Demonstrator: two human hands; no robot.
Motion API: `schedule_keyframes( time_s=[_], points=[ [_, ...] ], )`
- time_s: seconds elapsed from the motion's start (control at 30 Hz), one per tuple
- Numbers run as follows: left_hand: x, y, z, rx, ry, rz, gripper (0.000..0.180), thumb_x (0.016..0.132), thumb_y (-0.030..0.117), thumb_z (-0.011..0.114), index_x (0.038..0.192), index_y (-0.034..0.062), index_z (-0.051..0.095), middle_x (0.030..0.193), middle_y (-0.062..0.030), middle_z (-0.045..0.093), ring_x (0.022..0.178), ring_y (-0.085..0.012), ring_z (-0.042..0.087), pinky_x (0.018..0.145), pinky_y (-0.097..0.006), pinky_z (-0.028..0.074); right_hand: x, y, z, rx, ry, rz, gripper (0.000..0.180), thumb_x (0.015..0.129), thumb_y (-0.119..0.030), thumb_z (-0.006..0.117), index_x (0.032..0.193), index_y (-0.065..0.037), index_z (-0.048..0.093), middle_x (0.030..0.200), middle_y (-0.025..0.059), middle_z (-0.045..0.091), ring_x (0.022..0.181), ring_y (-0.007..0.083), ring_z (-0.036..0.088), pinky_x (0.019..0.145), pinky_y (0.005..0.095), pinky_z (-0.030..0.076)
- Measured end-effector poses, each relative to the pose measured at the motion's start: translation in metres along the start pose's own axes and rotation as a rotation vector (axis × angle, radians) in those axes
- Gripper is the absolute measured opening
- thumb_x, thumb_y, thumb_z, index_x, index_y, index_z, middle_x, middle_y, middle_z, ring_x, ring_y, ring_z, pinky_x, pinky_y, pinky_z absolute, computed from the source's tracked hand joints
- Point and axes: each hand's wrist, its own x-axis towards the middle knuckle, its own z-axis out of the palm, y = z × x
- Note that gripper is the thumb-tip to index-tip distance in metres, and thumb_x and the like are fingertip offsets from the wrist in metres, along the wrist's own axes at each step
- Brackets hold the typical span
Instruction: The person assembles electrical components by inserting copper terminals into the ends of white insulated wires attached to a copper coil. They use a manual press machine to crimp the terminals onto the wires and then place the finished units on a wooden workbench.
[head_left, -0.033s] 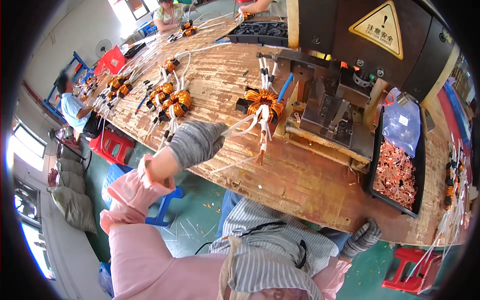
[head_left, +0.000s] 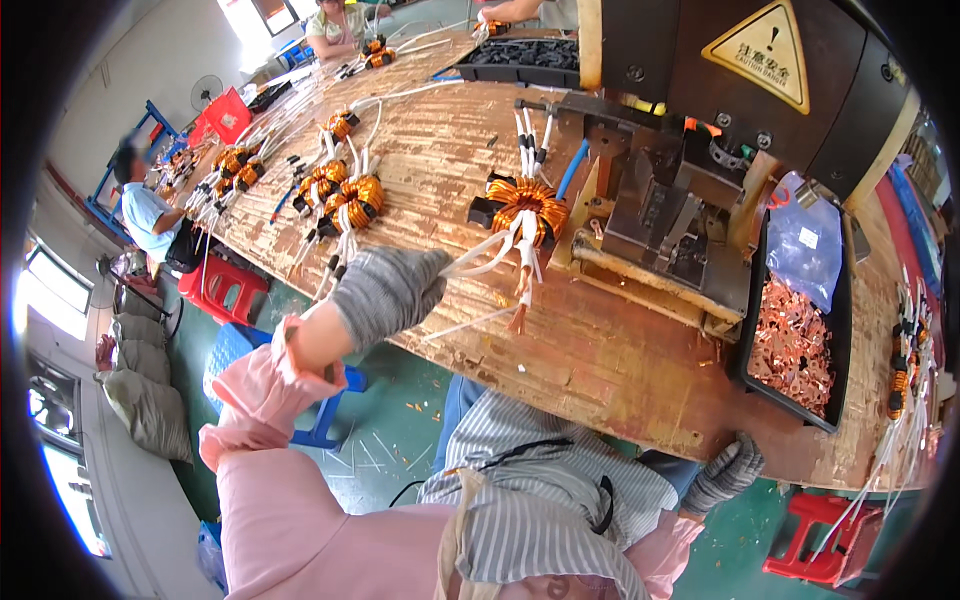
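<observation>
Holding white leads of coil, our left hand closed round them
Right hand: can't tell; next move likely needs steady leads

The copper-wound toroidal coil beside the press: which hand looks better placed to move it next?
Probably the left hand: it grips white leads of the toroidal coil. The right hand is by the wooden table's near edge, away from the coil and nearer the black tray.
</observation>
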Motion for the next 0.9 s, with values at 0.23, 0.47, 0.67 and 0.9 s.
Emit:
schedule_keyframes(
  time_s=[0.23, 0.47, 0.67, 0.9],
  points=[
    [-0.107, 0.033, 0.033, -0.32, -0.094, -0.174, 0.029, 0.074, 0.017, 0.061, 0.102, 0.0083, 0.059, 0.07, -0.0152, 0.058, 0.06, -0.0321, 0.057, 0.053, -0.041, 0.046, 0.015, -0.071, -0.014, 0.523, -0.266, 0.301, 0.019, 0.088, -0.017, 0.052, 0.095, -0.001, 0.059, 0.09, 0.0117, 0.059, 0.083, 0.0247, 0.056, 0.076, 0.034, 0.044],
    [-0.152, 0.076, 0.128, -0.437, 0.147, -0.282, 0.04, 0.08, 0.014, 0.053, 0.118, 0.0035, 0.046, 0.079, -0.0182, 0.058, 0.067, -0.035, 0.057, 0.058, -0.044, 0.045, 0.062, -0.23, 0.047, 0.702, -1.046, -0.213, 0.037, 0.086, -0.036, 0.052, 0.098, -0.001, 0.057, 0.077, 0.0112, 0.061, 0.069, 0.0207, 0.06, 0.066, 0.0328, 0.048],
    [-0.168, 0.081, 0.122, -0.869, 0.222, -0.354, 0.041, 0.084, 0.01, 0.054, 0.123, 0.0049, 0.045, 0.093, -0.0205, 0.061, 0.08, -0.0346, 0.061, 0.068, -0.035, 0.048, 0.094, -0.303, 0.082, 0.847, -1.758, 0.134, 0.037, 0.081, -0.036, 0.058, 0.09, 0.0, 0.058, 0.072, 0.0091, 0.061, 0.06, 0.0168, 0.061, 0.053, 0.0312, 0.051],
    [-0.171, 0.068, 0.142, -0.913, 0.013, -0.408, 0.04, 0.088, 0.021, 0.047, 0.126, 0.0096, 0.044, 0.085, -0.0199, 0.061, 0.072, -0.0359, 0.061, 0.061, -0.037, 0.048, 0.054, -0.285, 0.095, 1.375, -1.557, 1.211, 0.021, 0.076, -0.02, 0.061, 0.086, -0.002, 0.056, 0.068, 0.0053, 0.058, 0.052, 0.0157, 0.056, 0.049, 0.0267, 0.049]
  ],
)
